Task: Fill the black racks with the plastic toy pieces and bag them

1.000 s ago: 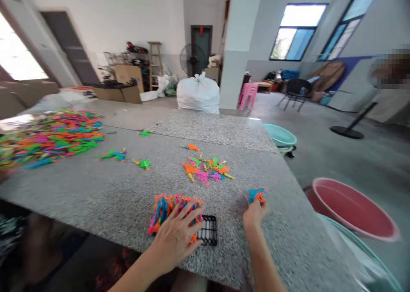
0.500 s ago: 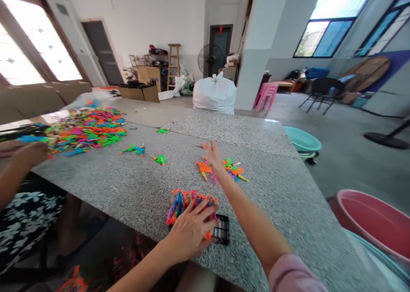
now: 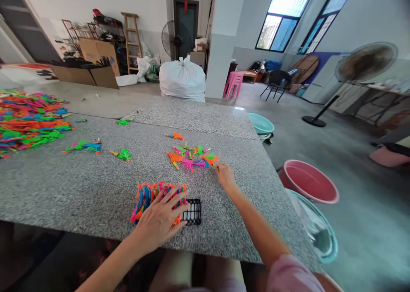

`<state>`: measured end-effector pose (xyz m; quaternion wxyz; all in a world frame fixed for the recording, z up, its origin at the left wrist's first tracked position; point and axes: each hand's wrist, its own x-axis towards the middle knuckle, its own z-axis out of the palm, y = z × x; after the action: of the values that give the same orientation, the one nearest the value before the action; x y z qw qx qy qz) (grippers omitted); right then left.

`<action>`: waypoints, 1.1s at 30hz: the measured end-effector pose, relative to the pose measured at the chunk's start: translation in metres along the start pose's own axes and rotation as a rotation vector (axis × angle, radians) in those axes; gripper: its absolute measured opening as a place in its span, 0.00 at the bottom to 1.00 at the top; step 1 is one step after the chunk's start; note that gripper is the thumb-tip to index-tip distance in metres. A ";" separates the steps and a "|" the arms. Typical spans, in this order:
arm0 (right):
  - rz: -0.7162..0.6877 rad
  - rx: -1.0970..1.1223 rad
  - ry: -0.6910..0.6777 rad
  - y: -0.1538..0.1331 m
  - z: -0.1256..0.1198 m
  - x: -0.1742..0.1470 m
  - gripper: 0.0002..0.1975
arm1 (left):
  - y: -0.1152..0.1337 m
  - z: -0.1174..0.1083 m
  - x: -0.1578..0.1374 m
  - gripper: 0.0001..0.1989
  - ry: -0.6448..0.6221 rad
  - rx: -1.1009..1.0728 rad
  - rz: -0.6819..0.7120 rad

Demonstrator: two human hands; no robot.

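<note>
My left hand (image 3: 163, 215) lies with its fingers spread across a row of colourful plastic toy pieces (image 3: 145, 198). The row stands packed in a black grid rack (image 3: 194, 211), whose right end shows bare. Beyond it, my right hand (image 3: 226, 177) is closed at the right edge of a small loose heap of toy pieces (image 3: 188, 160). Its fingertips pinch the yellow tip of an orange toy piece (image 3: 211, 159). The pieces are too small to tell their exact kind.
A large pile of similar pieces (image 3: 32, 121) covers the table's left end. Single pieces, such as a green one (image 3: 124, 154), lie between. A tied white sack (image 3: 182, 78) stands behind the table. Right of the table are a red tub (image 3: 307, 181) and a turquoise basin (image 3: 261, 123).
My right hand has moved from the back left of the small heap to its right edge. The view has turned right. My left hand stays on the row.
</note>
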<state>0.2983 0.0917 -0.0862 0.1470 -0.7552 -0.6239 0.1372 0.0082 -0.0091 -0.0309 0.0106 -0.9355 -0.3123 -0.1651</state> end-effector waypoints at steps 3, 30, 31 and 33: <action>0.031 0.108 -0.062 0.001 0.003 -0.037 0.12 | 0.000 -0.003 0.002 0.14 -0.019 -0.005 0.019; 0.016 0.682 -0.172 -0.066 0.045 -0.173 0.05 | 0.003 -0.016 0.009 0.18 -0.178 -0.014 0.012; -0.008 0.613 -0.194 -0.069 0.047 -0.171 0.05 | 0.003 -0.016 0.010 0.18 -0.178 -0.011 0.015; -0.055 0.423 -0.207 -0.077 0.049 -0.169 0.06 | 0.003 -0.016 0.010 0.19 -0.176 -0.006 0.022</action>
<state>0.1785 -0.0583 -0.0972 0.2410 -0.6721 -0.6134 0.3376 0.0126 -0.0082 -0.0122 -0.0178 -0.9498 -0.3013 -0.0829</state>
